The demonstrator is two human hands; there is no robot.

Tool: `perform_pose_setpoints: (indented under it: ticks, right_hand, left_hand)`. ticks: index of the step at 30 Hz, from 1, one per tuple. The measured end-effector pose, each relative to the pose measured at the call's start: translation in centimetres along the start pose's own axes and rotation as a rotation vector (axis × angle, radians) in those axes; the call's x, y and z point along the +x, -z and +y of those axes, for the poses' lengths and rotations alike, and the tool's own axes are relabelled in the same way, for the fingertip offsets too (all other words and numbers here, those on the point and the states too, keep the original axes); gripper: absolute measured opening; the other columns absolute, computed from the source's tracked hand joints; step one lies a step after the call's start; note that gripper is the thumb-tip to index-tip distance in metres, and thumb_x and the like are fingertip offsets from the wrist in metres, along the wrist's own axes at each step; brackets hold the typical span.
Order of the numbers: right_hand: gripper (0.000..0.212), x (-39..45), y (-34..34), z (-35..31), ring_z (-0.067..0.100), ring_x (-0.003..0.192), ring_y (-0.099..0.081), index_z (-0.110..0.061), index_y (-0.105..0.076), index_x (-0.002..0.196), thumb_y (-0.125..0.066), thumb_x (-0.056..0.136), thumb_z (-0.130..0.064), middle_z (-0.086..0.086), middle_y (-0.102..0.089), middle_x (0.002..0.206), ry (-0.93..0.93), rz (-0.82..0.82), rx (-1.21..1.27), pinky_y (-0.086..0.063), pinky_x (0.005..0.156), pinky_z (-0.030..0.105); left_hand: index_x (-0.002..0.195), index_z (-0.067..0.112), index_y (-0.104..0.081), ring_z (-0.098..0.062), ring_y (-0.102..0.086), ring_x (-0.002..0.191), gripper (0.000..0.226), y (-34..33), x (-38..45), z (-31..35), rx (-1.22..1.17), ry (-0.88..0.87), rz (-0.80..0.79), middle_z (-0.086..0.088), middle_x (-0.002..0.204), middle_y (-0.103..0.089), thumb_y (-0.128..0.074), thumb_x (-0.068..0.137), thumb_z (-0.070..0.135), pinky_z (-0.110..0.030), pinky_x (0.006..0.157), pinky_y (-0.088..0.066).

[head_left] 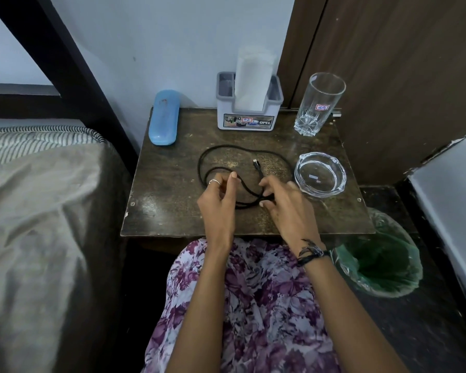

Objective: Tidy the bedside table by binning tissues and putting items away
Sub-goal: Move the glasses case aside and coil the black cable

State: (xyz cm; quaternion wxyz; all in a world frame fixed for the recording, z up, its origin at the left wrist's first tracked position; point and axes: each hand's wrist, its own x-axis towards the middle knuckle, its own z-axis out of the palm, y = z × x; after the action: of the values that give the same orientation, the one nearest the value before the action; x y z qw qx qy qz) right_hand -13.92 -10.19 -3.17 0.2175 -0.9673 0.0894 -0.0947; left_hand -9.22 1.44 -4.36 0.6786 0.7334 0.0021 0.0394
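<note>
A black charging cable (228,152) lies in loose loops on the dark wooden bedside table (172,211); its plug end points up near the middle. My left hand (218,200) pinches a strand of the cable between thumb and fingers. My right hand (285,203) has its fingers curled round the cable's near loops. A blue glasses case (163,117) lies at the back left. A grey holder (249,114) with white tissues (253,79) stands at the back. A tall drinking glass (319,103) and a glass ashtray (320,173) are on the right.
A bin lined with a green bag (382,262) stands on the floor right of the table. A bed with a grey sheet (38,211) is on the left. The wall and a brown door panel (388,76) rise behind the table. My lap in floral cloth is below.
</note>
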Motion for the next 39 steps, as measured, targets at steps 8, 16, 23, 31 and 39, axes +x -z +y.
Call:
perform_pose_setpoints:
  ticks: [8,16,23,31,39]
  right_hand:
    - [0.024,1.5,1.7,-2.8,0.011,0.074,-0.065,-0.026,-0.050,0.099,-0.068,0.083,-0.024,-0.009,-0.069,0.082,-0.115,0.078,0.490,-0.055,0.070,0.038]
    - [0.014,3.9,2.1,-3.1,0.010,0.077,-0.069,-0.026,-0.060,0.098,-0.061,0.088,-0.016,-0.009,-0.073,0.085,-0.104,0.093,0.620,-0.057,0.074,0.044]
    - [0.041,8.8,0.8,-1.6,0.014,0.133,-0.030,-0.024,-0.059,0.122,-0.055,0.089,0.000,-0.005,-0.040,0.147,0.241,0.241,0.240,-0.021,0.110,0.015]
    - [0.027,10.6,-1.5,-1.2,0.021,0.113,-0.055,-0.012,-0.063,0.114,-0.047,0.093,-0.011,0.003,-0.065,0.111,0.254,0.342,0.306,-0.009,0.114,0.020]
    - [0.026,10.1,-1.6,-1.1,0.019,0.068,-0.058,-0.006,-0.065,0.112,-0.050,0.094,-0.018,0.000,-0.056,0.077,0.290,0.228,0.418,-0.048,0.061,0.032]
  left_hand:
    - [0.059,0.019,-0.066,-0.005,-0.059,0.054,0.041,0.8,-0.4,2.1,0.025,0.034,0.020,0.003,0.058,-0.067,-0.054,0.088,0.045,-0.018,0.054,-0.044]
    - [0.082,0.018,-0.069,-0.011,-0.066,0.065,0.017,0.4,3.6,4.5,0.041,-0.016,-0.141,0.001,0.067,-0.068,-0.055,0.091,0.020,-0.022,0.061,-0.052]
    - [0.071,0.025,-0.069,0.000,-0.035,0.031,0.023,0.0,8.2,4.3,0.025,-0.026,-0.428,0.012,0.041,-0.046,-0.056,0.090,0.021,-0.008,0.034,-0.025]
    - [0.105,0.010,-0.067,-0.001,-0.023,0.038,0.035,-0.1,9.4,2.2,-0.472,0.255,-0.603,0.010,0.061,-0.050,-0.043,0.091,0.031,-0.013,0.032,-0.017]
    - [0.117,0.014,-0.058,-0.001,-0.065,0.071,0.030,-0.8,9.7,2.6,-0.802,0.165,-0.522,0.007,0.098,-0.071,-0.038,0.095,0.021,-0.013,0.058,-0.053]
